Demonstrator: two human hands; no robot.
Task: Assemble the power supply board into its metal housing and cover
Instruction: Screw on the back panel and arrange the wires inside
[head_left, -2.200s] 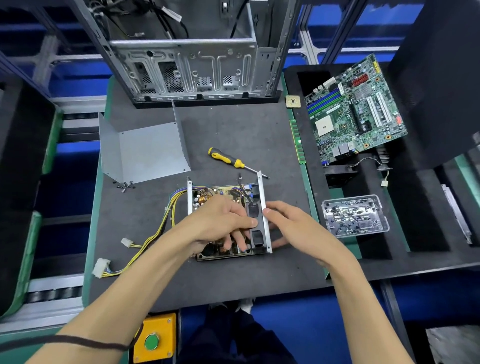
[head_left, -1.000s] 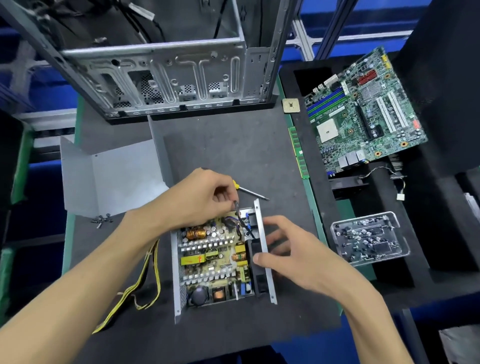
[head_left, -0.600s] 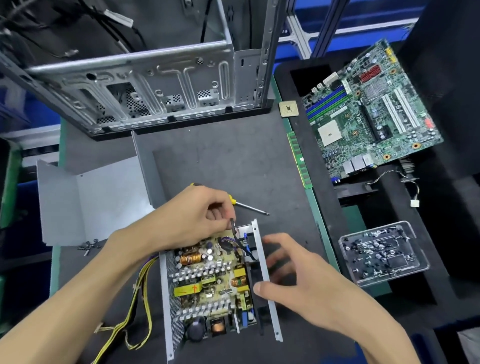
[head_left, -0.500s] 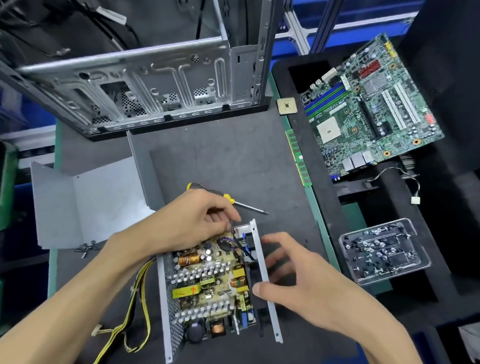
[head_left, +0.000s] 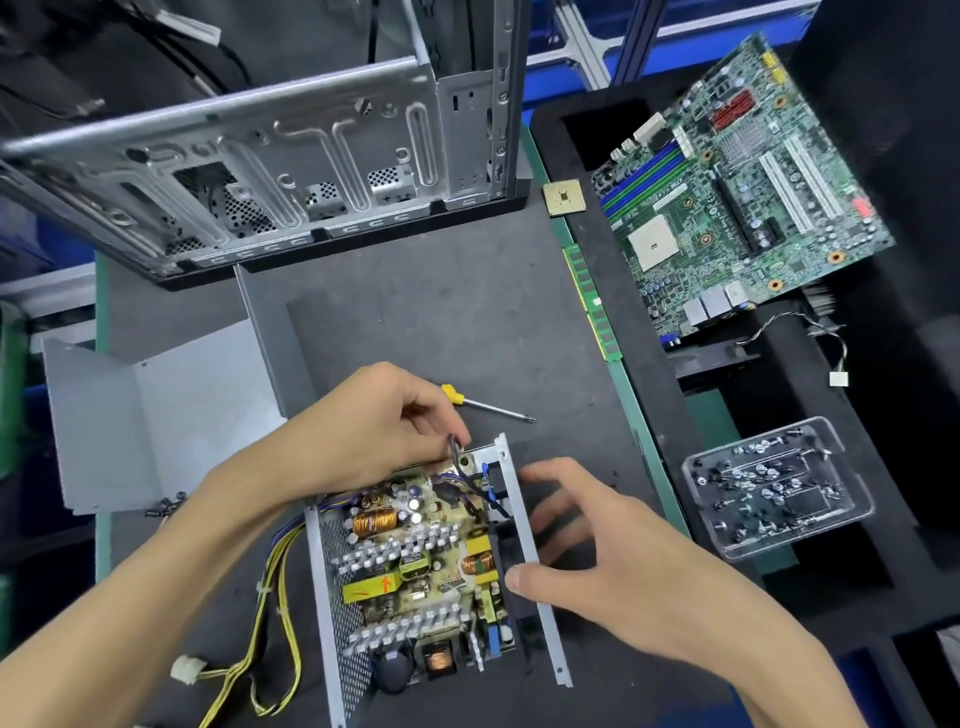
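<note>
The power supply board (head_left: 415, 566), yellowish with copper coils and silver heat sinks, lies inside its open grey metal housing (head_left: 535, 587) on the dark mat. My left hand (head_left: 379, 421) is at the housing's far corner, its fingertips pinching a black wire (head_left: 457, 452) there. My right hand (head_left: 587, 551) rests against the housing's right wall, thumb on the rim, fingers spread along the outside. The bent grey metal cover (head_left: 171, 410) lies apart at the left. Yellow cables (head_left: 270, 623) trail from the board toward the near left.
A yellow-handled screwdriver (head_left: 483, 405) lies just beyond the housing. An open computer case (head_left: 270, 156) stands at the back. A motherboard (head_left: 737, 197), a CPU (head_left: 563, 197) and a RAM stick (head_left: 592, 306) lie to the right. A clear tray of screws (head_left: 774, 493) sits near right; loose screws (head_left: 166, 506) lie by the cover.
My left hand left the board's top and now pinches the wire at the far corner. My right hand stays on the right wall. The view shifted, so the housing sits lower in frame.
</note>
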